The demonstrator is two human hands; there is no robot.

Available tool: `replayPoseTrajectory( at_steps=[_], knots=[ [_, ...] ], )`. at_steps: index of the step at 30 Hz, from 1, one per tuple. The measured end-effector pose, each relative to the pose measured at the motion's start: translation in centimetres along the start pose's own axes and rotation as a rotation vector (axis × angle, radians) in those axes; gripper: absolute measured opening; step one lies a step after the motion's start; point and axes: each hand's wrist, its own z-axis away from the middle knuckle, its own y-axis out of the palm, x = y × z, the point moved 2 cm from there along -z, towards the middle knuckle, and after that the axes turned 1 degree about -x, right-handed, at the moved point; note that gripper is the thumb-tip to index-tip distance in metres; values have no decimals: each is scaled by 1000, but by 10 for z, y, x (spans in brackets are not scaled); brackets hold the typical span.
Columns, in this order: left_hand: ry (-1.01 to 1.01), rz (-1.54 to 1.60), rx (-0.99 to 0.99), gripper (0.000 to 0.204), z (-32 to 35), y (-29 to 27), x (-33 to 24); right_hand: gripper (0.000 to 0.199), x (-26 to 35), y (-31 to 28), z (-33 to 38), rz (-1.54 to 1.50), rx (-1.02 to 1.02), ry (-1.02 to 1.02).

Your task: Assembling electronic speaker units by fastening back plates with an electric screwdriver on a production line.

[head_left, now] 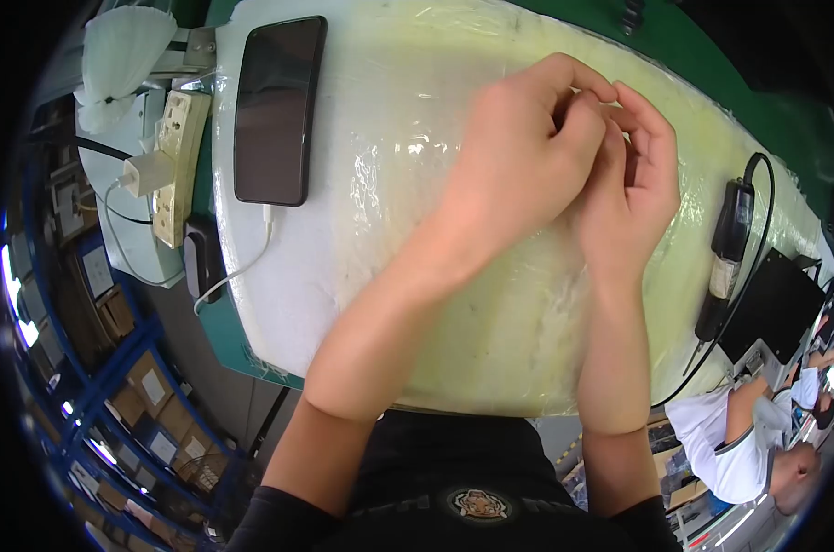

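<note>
My left hand [536, 138] and my right hand [633, 175] meet above the far right part of a work surface wrapped in clear plastic film [500, 340]. The fingers of both are curled and pinched, with the tips touching or nearly so. Whatever sits between them, if anything, is hidden by the fingers. To the left of my left hand lies a smartphone [277, 110] with a dark screen, a white charging cable [268, 221] plugged into its lower end. An electric screwdriver [731, 230] with a black cord lies to the right of my right hand.
A power strip [179, 166] with a white charger [148, 173] runs along the left edge, near a white fan [122, 55]. Beside the screwdriver is a flat black panel [772, 304]. Blue shelving [113, 359] with boxes stands at left. Another person in a white shirt [725, 442] is at lower right.
</note>
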Motion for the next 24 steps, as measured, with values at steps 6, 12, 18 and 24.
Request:
replayPoseTrajectory(
  at_steps=[6,12,18,24],
  knots=[
    [3,-49,2,17,1,6,3,26,-1,-7,-1,26,-44,-20],
    [54,-91,-70,18,5,10,6,26,4,-4,1,-6,22,34],
    [112,-109,-99,18,7,12,9,22,4,-3,0,34,18,24],
    [147,-157,-116,18,9,17,8,22,4,-5,1,74,3,13]
  ],
)
